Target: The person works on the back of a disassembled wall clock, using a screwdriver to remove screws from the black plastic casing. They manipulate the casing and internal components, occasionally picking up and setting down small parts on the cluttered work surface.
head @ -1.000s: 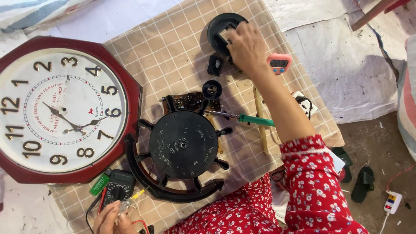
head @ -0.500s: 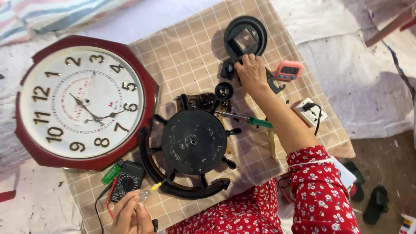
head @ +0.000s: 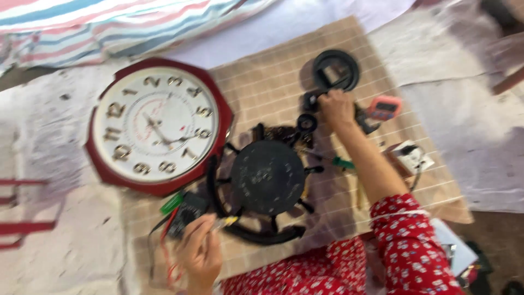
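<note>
The view is blurred by motion. My right hand reaches across a checked mat, its fingers curled on a small black part just below a black ring-shaped housing. At the mat's near edge my left hand pinches a yellow-tipped probe beside a black multimeter. Between the hands lies a large black disc with spokes, and a curved black piece wraps around its near side.
A big red-framed wall clock lies at the left. A green-handled screwdriver, a pink handheld device, a white plug box and a small black wheel lie around my right arm. Striped cloth lies beyond.
My right hand left the ring-shaped housing and came down to the small black part below it. The camera swung left, so everything shifted right. My left hand stays by the multimeter.
</note>
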